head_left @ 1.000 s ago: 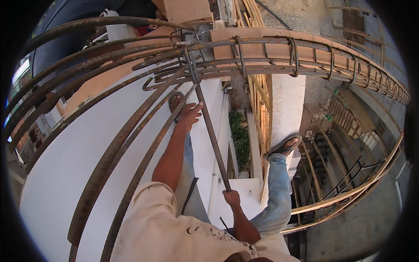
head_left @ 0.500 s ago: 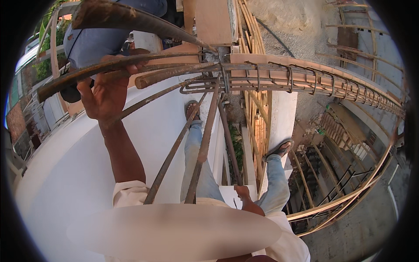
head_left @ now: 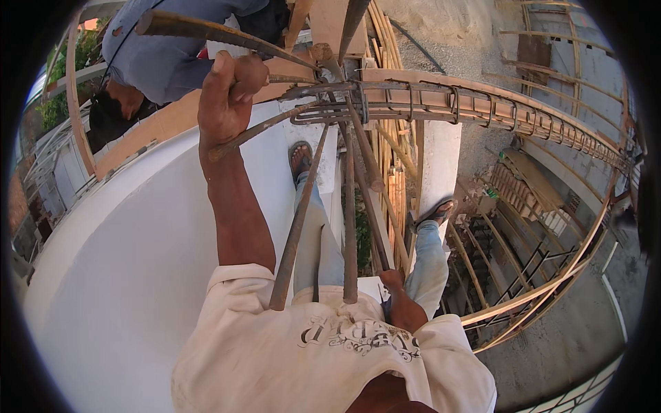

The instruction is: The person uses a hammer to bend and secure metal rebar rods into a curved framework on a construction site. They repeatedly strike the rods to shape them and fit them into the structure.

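My left hand (head_left: 231, 100) is raised at the upper left, its fingers curled. A rusty reinforcing bar (head_left: 292, 79) runs from the fist toward the column bars; the hand hides its near end. Lower down, my right hand (head_left: 392, 281) is closed round the lower part of a dark steel bar (head_left: 368, 210), which slants up to the same cluster. Several other upright bars, such as a thick reinforcing bar (head_left: 299, 220), fan out from that joint toward me. Bent tie loops (head_left: 363, 100) surround bars where the column meets the beam cage.
A beam cage (head_left: 496, 117) with stirrups stretches right beside a wooden board. At upper left another person (head_left: 165, 58) in blue-grey clothing bends close by. My feet stand on white ledges (head_left: 441, 162) either side of a gap with bamboo poles (head_left: 399, 206). Lower right drops to timber framing (head_left: 506, 258).
My left hand has moved right, toward the column, and the bars near it have shifted. My right hand keeps its hold. The other person has bent lower, head now showing.
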